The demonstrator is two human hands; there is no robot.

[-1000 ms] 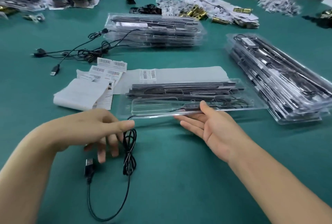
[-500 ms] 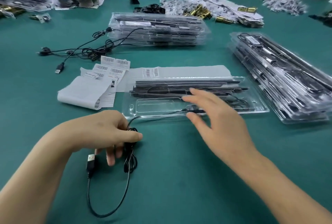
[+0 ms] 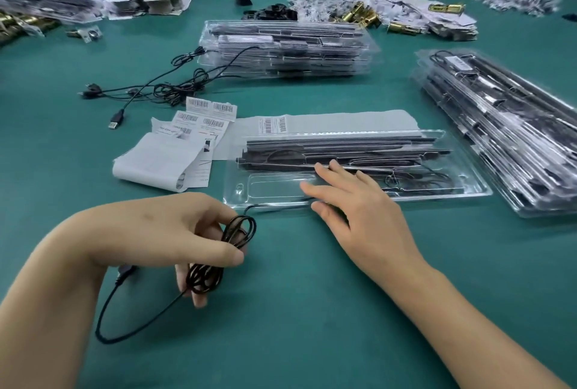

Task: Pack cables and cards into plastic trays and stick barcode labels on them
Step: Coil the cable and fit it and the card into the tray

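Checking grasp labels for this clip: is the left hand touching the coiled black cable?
Touching. The head view shows the left hand gripping the coiled black cable, thumb and fingers curled round its loops.

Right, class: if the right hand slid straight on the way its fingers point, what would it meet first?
Probably the black strips in the clear tray; the right hand lies over that tray, height unclear.

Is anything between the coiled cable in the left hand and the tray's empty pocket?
Yes: the right hand lies flat on the clear tray, fingers over the right end of the empty pocket. Nothing else visible separates it from the coiled cable in the left hand.
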